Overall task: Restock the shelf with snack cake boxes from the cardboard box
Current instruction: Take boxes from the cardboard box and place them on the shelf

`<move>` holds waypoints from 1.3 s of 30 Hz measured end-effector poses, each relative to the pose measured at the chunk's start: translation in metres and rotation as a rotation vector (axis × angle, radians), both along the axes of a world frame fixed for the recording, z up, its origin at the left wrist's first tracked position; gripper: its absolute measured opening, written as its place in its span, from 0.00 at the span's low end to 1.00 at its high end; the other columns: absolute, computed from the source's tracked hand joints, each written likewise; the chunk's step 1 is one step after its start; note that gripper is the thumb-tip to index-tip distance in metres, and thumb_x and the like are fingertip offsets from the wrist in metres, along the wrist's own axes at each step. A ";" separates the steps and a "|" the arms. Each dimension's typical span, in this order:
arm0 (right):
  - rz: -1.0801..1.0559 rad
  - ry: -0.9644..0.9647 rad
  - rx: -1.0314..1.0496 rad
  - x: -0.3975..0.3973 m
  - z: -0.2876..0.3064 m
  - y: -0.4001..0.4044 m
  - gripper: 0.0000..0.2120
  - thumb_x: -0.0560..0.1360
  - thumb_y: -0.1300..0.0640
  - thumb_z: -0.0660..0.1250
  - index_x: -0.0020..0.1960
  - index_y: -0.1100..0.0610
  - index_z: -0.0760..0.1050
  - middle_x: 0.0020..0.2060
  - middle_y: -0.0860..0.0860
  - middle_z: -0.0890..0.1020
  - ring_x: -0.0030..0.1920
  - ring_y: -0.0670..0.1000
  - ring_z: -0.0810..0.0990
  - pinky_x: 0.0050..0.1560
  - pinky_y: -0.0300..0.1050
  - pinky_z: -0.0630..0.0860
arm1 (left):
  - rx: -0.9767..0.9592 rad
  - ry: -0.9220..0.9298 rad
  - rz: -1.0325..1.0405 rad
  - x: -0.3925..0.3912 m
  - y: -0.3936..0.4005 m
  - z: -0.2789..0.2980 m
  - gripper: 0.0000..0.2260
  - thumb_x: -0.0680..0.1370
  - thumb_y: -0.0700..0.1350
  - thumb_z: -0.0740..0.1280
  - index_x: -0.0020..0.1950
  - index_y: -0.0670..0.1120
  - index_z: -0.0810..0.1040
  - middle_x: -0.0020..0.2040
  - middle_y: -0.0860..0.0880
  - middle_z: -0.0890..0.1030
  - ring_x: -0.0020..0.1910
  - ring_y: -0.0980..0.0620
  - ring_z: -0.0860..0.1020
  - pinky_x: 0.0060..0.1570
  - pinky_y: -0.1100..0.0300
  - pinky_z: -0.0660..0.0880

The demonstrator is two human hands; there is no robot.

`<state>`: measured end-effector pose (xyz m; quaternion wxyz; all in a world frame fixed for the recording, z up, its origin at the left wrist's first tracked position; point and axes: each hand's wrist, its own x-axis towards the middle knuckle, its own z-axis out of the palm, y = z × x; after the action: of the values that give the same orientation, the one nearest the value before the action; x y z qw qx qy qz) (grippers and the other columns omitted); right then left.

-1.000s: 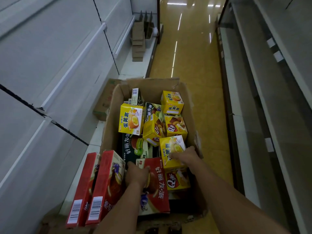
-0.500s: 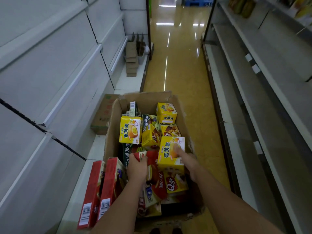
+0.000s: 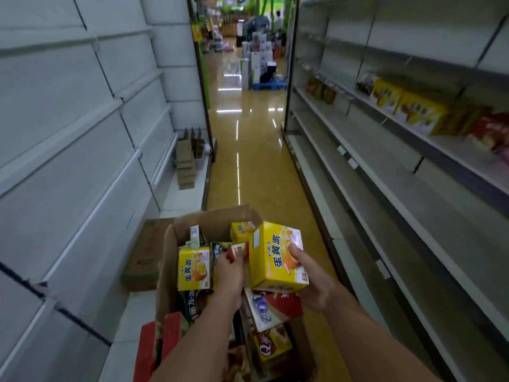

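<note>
White metal shelving (image 3: 371, 166) lines both sides of a narrow shop aisle with a glossy yellow-brown floor (image 3: 248, 150). On the right, partway up, one shelf carries a short row of yellow and red snack boxes (image 3: 418, 111), blurred; the shelves below it are bare. Near the bottom centre stands an open brown cardboard box (image 3: 170, 260), its near part hidden by the arms. Inside it lie mixed snack cake boxes: an upright yellow carton with an egg-cake picture (image 3: 194, 268) at the left, a smaller yellow carton (image 3: 241, 231) at the far end, a dark green carton (image 3: 192, 304) and a yellow carton marked Q (image 3: 271, 344) low down.

The right hand (image 3: 314, 282) holds a large yellow snack cake box (image 3: 276, 257) above the cardboard box, thumb across its printed face and fingers curled under its base, the grip clenched on it. The left hand (image 3: 230, 274) grips the top edge of a red snack cake box (image 3: 271, 307) that leans inside the cardboard box, just left of the yellow one. Two red cartons (image 3: 154, 346) stand at the near left, beside the cardboard box. A flat brown carton (image 3: 143, 255) lies on the left base shelf.
</note>
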<state>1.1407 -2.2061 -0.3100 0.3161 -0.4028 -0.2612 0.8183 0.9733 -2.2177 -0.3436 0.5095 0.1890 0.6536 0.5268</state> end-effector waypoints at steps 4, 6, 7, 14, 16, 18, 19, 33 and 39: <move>-0.155 -0.004 0.011 0.020 0.014 -0.007 0.27 0.70 0.45 0.66 0.63 0.59 0.76 0.55 0.62 0.82 0.52 0.60 0.82 0.50 0.54 0.78 | -0.096 -0.218 -0.229 0.019 -0.004 0.012 0.18 0.77 0.53 0.68 0.62 0.46 0.72 0.55 0.40 0.82 0.51 0.38 0.82 0.47 0.42 0.80; -0.264 0.011 0.028 0.036 0.017 -0.012 0.29 0.69 0.45 0.68 0.65 0.59 0.75 0.55 0.62 0.82 0.52 0.60 0.82 0.53 0.56 0.76 | -0.126 -0.306 -0.408 0.034 -0.010 0.023 0.13 0.79 0.46 0.65 0.62 0.44 0.74 0.55 0.38 0.82 0.51 0.39 0.82 0.45 0.44 0.81; -0.295 0.009 0.033 0.045 0.017 -0.014 0.30 0.67 0.44 0.70 0.65 0.59 0.75 0.55 0.62 0.82 0.53 0.61 0.82 0.56 0.57 0.76 | -0.122 -0.330 -0.455 0.038 -0.011 0.026 0.14 0.78 0.42 0.64 0.63 0.42 0.73 0.56 0.37 0.81 0.51 0.38 0.82 0.46 0.42 0.81; -0.435 -0.037 0.072 0.115 0.028 -0.033 0.40 0.55 0.35 0.77 0.62 0.54 0.77 0.56 0.59 0.82 0.57 0.60 0.79 0.65 0.62 0.67 | 0.005 -0.380 -0.299 0.104 0.001 0.044 0.16 0.74 0.28 0.59 0.62 0.33 0.67 0.45 0.35 0.77 0.37 0.40 0.78 0.34 0.49 0.76; -0.460 -0.056 0.069 0.131 0.030 -0.040 0.34 0.61 0.34 0.69 0.61 0.52 0.77 0.55 0.58 0.83 0.61 0.59 0.76 0.72 0.66 0.52 | 0.054 -0.442 -0.275 0.131 0.001 0.053 0.12 0.75 0.27 0.60 0.57 0.37 0.71 0.41 0.40 0.77 0.35 0.43 0.77 0.31 0.53 0.74; -0.505 -0.041 0.078 0.142 0.034 -0.049 0.35 0.61 0.34 0.70 0.61 0.53 0.77 0.56 0.58 0.82 0.60 0.60 0.76 0.71 0.62 0.56 | 0.092 -0.471 -0.333 0.160 -0.002 0.061 0.15 0.75 0.26 0.59 0.57 0.40 0.73 0.43 0.41 0.79 0.38 0.44 0.77 0.33 0.53 0.76; -0.538 -0.027 0.078 0.148 0.037 -0.054 0.35 0.60 0.35 0.71 0.61 0.53 0.77 0.56 0.59 0.82 0.59 0.60 0.77 0.68 0.59 0.62 | 0.097 -0.460 -0.384 0.173 -0.007 0.065 0.17 0.74 0.25 0.58 0.59 0.39 0.74 0.44 0.42 0.80 0.39 0.45 0.78 0.32 0.55 0.77; -0.714 -0.121 0.115 0.305 0.052 -0.181 0.35 0.50 0.46 0.84 0.53 0.59 0.84 0.55 0.62 0.82 0.50 0.62 0.83 0.60 0.64 0.73 | 0.112 -0.072 -0.951 0.284 -0.046 0.092 0.17 0.77 0.45 0.69 0.63 0.42 0.72 0.47 0.40 0.84 0.37 0.45 0.83 0.34 0.55 0.80; -1.143 -0.149 0.130 0.321 0.058 -0.184 0.20 0.76 0.42 0.63 0.59 0.55 0.77 0.48 0.57 0.85 0.44 0.56 0.84 0.46 0.49 0.76 | 0.143 -0.058 -0.813 0.339 -0.063 0.093 0.14 0.79 0.42 0.65 0.63 0.48 0.67 0.51 0.40 0.81 0.43 0.41 0.83 0.41 0.47 0.81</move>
<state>1.4616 -2.3902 -0.2524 0.7126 -0.5162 -0.0738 0.4694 1.3121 -2.2802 -0.2508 0.6797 0.4518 0.4729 0.3321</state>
